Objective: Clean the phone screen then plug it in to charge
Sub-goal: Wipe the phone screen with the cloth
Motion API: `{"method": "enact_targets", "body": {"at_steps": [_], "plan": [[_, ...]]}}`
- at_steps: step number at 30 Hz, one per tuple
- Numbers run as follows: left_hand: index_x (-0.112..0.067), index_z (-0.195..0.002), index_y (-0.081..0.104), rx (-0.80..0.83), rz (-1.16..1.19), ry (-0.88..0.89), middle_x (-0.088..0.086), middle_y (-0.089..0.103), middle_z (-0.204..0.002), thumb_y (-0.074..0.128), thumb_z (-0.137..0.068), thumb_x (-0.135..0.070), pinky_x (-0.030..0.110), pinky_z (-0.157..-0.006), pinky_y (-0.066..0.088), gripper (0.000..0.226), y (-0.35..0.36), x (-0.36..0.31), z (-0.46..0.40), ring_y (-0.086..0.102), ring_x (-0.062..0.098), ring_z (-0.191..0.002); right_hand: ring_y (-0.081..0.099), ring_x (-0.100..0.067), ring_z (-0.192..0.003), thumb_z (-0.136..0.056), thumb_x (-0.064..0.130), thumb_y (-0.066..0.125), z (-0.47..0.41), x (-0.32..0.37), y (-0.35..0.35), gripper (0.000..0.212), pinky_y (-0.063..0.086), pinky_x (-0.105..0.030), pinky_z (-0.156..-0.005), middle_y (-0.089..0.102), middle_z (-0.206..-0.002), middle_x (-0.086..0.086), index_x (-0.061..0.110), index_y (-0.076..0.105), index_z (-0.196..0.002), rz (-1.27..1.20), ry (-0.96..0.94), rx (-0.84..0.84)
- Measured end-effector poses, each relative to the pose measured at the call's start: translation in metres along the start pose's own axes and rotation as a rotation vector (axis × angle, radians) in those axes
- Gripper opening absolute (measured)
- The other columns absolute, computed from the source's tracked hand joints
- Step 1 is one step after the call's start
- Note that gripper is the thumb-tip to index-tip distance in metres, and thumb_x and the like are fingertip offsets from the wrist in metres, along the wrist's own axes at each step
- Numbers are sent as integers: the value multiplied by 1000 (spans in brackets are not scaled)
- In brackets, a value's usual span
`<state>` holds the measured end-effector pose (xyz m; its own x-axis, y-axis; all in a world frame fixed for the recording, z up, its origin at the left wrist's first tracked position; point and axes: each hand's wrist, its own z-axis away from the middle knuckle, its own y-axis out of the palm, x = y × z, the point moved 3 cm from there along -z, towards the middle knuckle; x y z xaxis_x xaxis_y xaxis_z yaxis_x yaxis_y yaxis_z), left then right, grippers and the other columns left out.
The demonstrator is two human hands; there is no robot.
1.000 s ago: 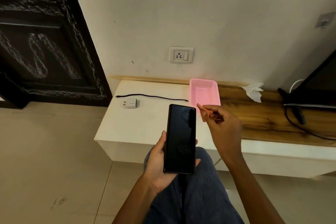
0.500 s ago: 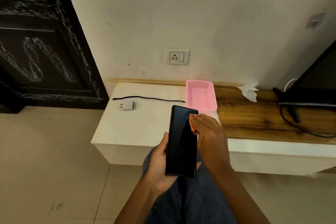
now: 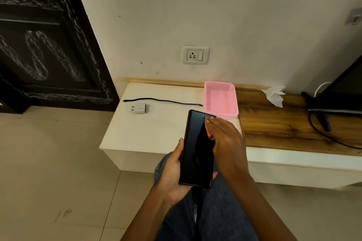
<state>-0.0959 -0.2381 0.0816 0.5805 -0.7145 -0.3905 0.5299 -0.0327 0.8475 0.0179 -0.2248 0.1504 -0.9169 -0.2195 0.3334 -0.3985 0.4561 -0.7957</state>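
— So, where is the phone [image 3: 197,148]?

— Low in the middle of the view, over the person's lap, screen up and dark. The left hand [image 3: 172,172] cradles it from beneath, thumb curled along its left edge.

— And the right hand [image 3: 225,143]?

— Its fingers lie flat and together on the upper right part of the screen, pressing a small pinkish cloth [image 3: 209,132] against the glass; only a sliver of it shows under them.

— What's on the desk [image 3: 152,133]?

— At eleven o'clock from the phone lies a white charger plug [image 3: 140,108], with a thin black cable [image 3: 162,100] stretched out just behind it, apart from it. At one o'clock sits a pink basket [image 3: 221,100], near the phone's top edge. Further out at two o'clock, a crumpled white tissue [image 3: 274,95] rests on the wooden part.

— The wall socket [image 3: 195,55]?

— Straight up at twelve o'clock, on the wall above the desk.
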Motion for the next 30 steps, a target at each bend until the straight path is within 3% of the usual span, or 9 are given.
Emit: {"method": "enact_targets", "body": {"at_steps": [6, 9, 12, 15, 19, 23, 26, 30], "plan": [[-13, -114, 70, -18, -6, 16, 14, 72, -107, 57, -82, -53, 38, -76, 56, 53, -7, -1, -5, 70, 27, -97, 65, -34, -103, -63, -12, 78, 2, 14, 6, 44, 51, -46, -92, 70, -107, -18, -5, 68, -106, 2, -59, 28], [-13, -122, 65, -18, 18, 5, 17, 67, -118, 58, -81, -55, 43, -80, 55, 59, -9, -3, -3, 67, 31, -103, 66, -34, -101, -61, -12, 79, 9, 11, 4, 46, 54, -48, -87, 70, -107, -18, -5, 68, -105, -3, -78, 44], [-15, -127, 61, -17, 11, -4, 19, 60, -129, 57, -81, -56, 47, -81, 53, 62, -3, -1, -3, 64, 34, -108, 66, -36, -101, -60, -17, 79, -1, 1, 0, 47, 54, -49, -87, 70, -106, -20, -7, 67, -105, 1, 18, -10], [-16, -122, 65, -28, -26, 8, 16, 66, -121, 55, -82, -56, 43, -80, 55, 57, 1, 1, -6, 66, 31, -105, 66, -36, -100, -64, -14, 77, -12, 6, -1, 42, 50, -44, -89, 70, -104, -22, -8, 67, -105, 10, 26, -56], [-15, -113, 71, -29, -25, 14, 14, 71, -110, 53, -81, -55, 38, -75, 57, 54, -4, 1, -6, 69, 28, -98, 64, -34, -105, -68, -8, 75, -4, 14, 4, 41, 49, -44, -93, 69, -109, -18, -5, 67, -108, 5, -48, 9], [-15, -124, 63, -13, 25, 4, 19, 62, -126, 51, -84, -55, 49, -86, 53, 58, -2, 2, -2, 63, 34, -109, 65, -33, -104, -65, -15, 75, -2, 1, -2, 45, 54, -47, -89, 69, -109, -19, -6, 66, -108, -9, -12, 2], [-15, -126, 62, -13, 1, 25, 20, 61, -128, 51, -83, -56, 52, -91, 50, 60, -1, 2, -3, 60, 34, -112, 57, -20, -110, -78, -9, 68, -1, -9, -6, 38, 50, -44, -95, 66, -114, -16, -2, 62, -115, -116, 125, -12], [-19, -124, 63, -35, -19, 18, 17, 61, -128, 52, -83, -56, 51, -89, 51, 57, 3, 5, -4, 59, 34, -116, 65, -38, -99, -63, -25, 69, -10, -7, -8, 43, 53, -48, -88, 68, -104, -23, -10, 66, -103, -72, 66, -25]]}}
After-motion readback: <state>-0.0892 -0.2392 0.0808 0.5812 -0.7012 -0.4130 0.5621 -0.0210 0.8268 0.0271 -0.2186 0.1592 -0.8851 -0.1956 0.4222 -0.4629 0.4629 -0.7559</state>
